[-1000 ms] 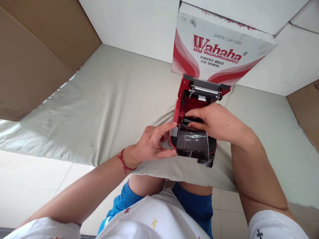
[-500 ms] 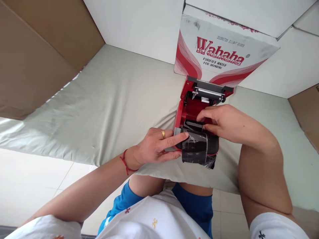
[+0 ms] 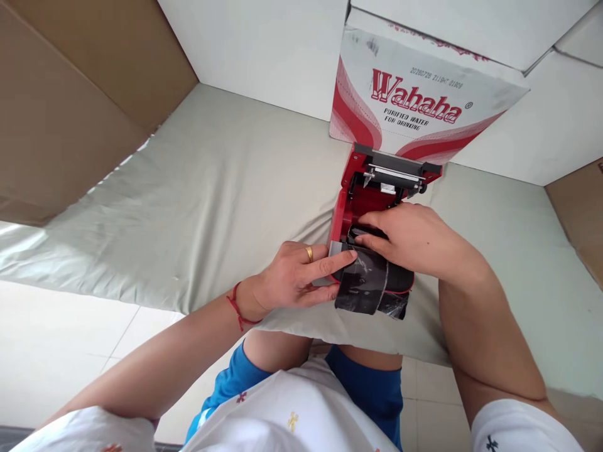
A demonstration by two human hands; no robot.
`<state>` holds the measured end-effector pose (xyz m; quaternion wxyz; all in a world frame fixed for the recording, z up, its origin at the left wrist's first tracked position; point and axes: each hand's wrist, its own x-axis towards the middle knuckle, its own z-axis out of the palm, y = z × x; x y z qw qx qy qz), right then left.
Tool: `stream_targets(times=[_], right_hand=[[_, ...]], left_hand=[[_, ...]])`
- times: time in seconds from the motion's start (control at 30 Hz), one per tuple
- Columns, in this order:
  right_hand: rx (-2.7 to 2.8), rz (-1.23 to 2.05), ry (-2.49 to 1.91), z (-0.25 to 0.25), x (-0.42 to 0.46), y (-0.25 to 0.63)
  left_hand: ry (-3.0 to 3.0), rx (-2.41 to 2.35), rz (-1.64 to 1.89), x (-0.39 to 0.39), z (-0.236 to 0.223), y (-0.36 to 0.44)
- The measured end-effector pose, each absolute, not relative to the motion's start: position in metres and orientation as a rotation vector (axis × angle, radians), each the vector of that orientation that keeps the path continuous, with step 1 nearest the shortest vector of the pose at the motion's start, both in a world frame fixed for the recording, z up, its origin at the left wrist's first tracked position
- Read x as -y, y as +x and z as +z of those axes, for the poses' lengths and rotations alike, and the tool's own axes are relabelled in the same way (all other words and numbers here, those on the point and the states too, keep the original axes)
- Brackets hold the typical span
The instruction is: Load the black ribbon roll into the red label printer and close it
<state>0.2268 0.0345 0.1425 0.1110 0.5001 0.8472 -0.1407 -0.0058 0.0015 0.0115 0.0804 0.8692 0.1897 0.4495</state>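
A red and black machine, which looks like a label printer, stands with its lid raised, showing a roller bar. Black glossy film runs from inside the compartment and hangs over the front edge. My left hand grips the front left corner, index finger pressed on the film and thumb lower beside its edge. My right hand reaches into the compartment from the right, thumb and fingers around a black film roll that they partly hide.
A Wahaha water carton stands right behind the machine. Brown cardboard rises at the left, and another brown box at the right. Pale cloth covers the table, its front edge just before my knees.
My left index finger has moved from the machine's side onto the film. My right hand drew back right, then returned to the roll. The hanging film has swung left over the last half second.
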Motion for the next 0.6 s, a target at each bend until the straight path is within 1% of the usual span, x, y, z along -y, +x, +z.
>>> stream_targets(times=[0.1,0.2,0.3,0.6], right_hand=[[-2.496,-0.481,1.471,0.146,-0.031,0.227],[-2.544,-0.540,1.629,0.153,-0.026,0.231],[-2.551,-0.487,1.738,0.154,-0.024,0.231],[-2.329,-0.196,1.586,0.132,-0.033,0.213]], left_hand=[[2.573,-0.547,1.375,-0.001,0.010,-0.005],[2.541,-0.534,1.401,0.001,0.009,-0.003],[2.530,-0.544,1.406,0.001,0.009,-0.002],[2.634,-0.595,1.336,0.001,0.012,-0.006]])
